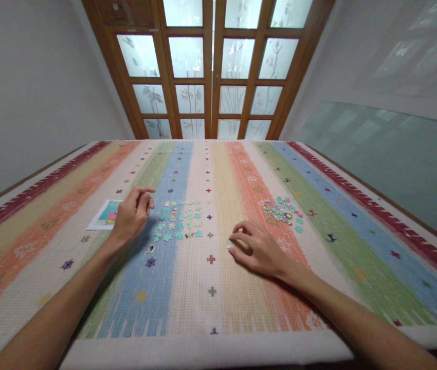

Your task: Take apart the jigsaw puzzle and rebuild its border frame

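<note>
My left hand (132,213) hovers above the striped rug (211,308), fingers curled loosely with thumb and forefinger near each other; I see nothing between them. Just to its right lie several spread-out jigsaw pieces (180,221), mostly teal and pale. My right hand (255,249) rests on the rug with its fingers bent, fingertips pressing on a small puzzle piece (228,242). A heap of mixed jigsaw pieces (283,210) lies beyond my right hand. A picture card (105,215) lies partly behind my left hand.
The striped rug covers the floor up to wooden doors with frosted glass panes (211,72). White walls stand on both sides, and a glass panel (388,154) leans along the right wall.
</note>
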Tool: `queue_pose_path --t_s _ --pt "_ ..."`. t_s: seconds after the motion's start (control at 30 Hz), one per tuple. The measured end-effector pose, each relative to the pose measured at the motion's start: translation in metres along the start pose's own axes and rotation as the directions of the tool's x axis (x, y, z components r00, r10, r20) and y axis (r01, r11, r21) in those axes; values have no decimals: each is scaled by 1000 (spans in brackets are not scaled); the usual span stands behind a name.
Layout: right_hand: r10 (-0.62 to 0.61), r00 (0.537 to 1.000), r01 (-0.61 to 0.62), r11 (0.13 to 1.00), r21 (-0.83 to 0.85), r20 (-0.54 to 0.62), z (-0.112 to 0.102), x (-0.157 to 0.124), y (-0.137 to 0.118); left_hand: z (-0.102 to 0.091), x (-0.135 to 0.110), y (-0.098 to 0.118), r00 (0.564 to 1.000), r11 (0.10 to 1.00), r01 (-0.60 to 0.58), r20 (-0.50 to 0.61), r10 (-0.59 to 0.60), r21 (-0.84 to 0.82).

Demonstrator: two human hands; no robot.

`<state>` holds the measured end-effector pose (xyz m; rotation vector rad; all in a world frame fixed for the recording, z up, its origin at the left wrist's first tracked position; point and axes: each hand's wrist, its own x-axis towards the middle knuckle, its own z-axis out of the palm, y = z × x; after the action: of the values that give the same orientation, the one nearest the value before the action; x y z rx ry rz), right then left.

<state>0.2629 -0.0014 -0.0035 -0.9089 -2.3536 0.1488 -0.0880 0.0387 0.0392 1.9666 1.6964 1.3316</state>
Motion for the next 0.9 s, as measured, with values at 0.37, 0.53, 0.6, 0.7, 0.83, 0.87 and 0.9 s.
queue_pose_path --t_s 0.37,0.53,0.6,0.7,0.83,0.87,0.9 --pt "-27 1000 27 999 30 -16 5 -2 2 -17 10 -16 896 911 -387 292 336 141" --pt "-45 999 46 998 38 -24 5 -2 1 -19 10 -21 841 902 -407 446 306 148" --pt "-47 998 49 998 44 -28 5 -1 1 -17 10 -21 838 905 -397 463 289 153" --pt "-47 999 48 998 42 -26 4 -1 1 -18 9 -19 836 917 -365 489 248 161" --pt "-45 999 46 998 35 -19 5 -1 1 -25 10 -14 759 949 -277 640 118 153" --pt "-44 999 45 998 37 -16 5 -1 1 -28 10 -12 727 955 -252 682 80 156" --pt "-42 999 43 998 42 -12 5 -1 1 -31 10 -10 695 959 -229 718 43 165"
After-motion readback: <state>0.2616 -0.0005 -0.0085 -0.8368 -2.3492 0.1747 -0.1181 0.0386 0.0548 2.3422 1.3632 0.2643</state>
